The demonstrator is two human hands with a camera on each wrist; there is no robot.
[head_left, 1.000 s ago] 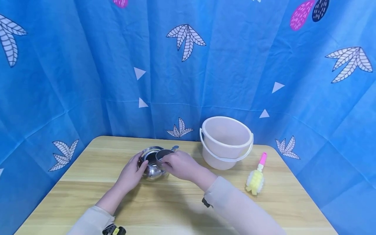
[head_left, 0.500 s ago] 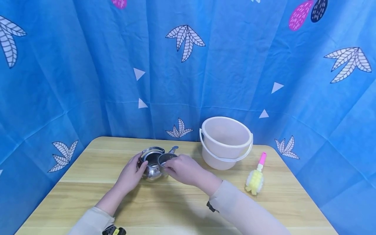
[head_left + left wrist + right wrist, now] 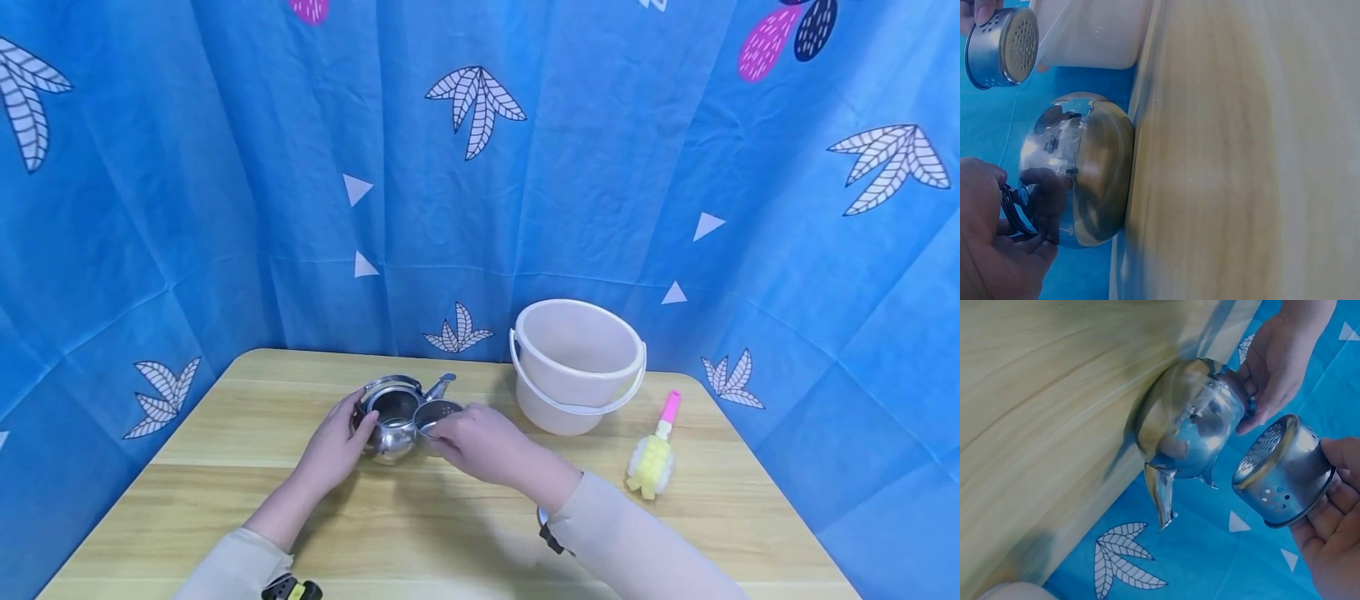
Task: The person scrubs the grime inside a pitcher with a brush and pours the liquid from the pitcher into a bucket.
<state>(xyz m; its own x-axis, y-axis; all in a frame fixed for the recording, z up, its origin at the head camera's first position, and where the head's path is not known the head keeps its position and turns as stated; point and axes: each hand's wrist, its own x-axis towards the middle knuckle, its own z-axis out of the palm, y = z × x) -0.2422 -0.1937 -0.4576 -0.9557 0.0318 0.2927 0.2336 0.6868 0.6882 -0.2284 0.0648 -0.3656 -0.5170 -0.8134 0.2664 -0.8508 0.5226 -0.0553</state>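
Note:
A shiny steel teapot (image 3: 392,443) stands upright on the wooden table, its lidless mouth facing up and its spout (image 3: 1161,497) towards the back right. My left hand (image 3: 335,446) grips the handle side of the pot, thumb near the rim; in the left wrist view its fingers close round the handle (image 3: 1017,215). Just right of the mouth, my right hand (image 3: 480,442) pinches a perforated steel tea strainer (image 3: 1288,475) by its rim, thumb on one side and fingers on the other. The strainer is outside the pot, raised above the table, its holed base downward.
A white bucket (image 3: 543,398) with its handle hanging down stands at the back right. Right of it lies a yellow and white sponge brush (image 3: 651,463) with a pink handle. A small pale round edge (image 3: 542,517) peeks from under the right sleeve. A blue curtain (image 3: 480,217) surrounds the table.
My right hand has moved the strainer rightward and slightly towards me, from over the teapot's mouth to beside it, uncovering the opening and spout. My left hand keeps its place on the pot.

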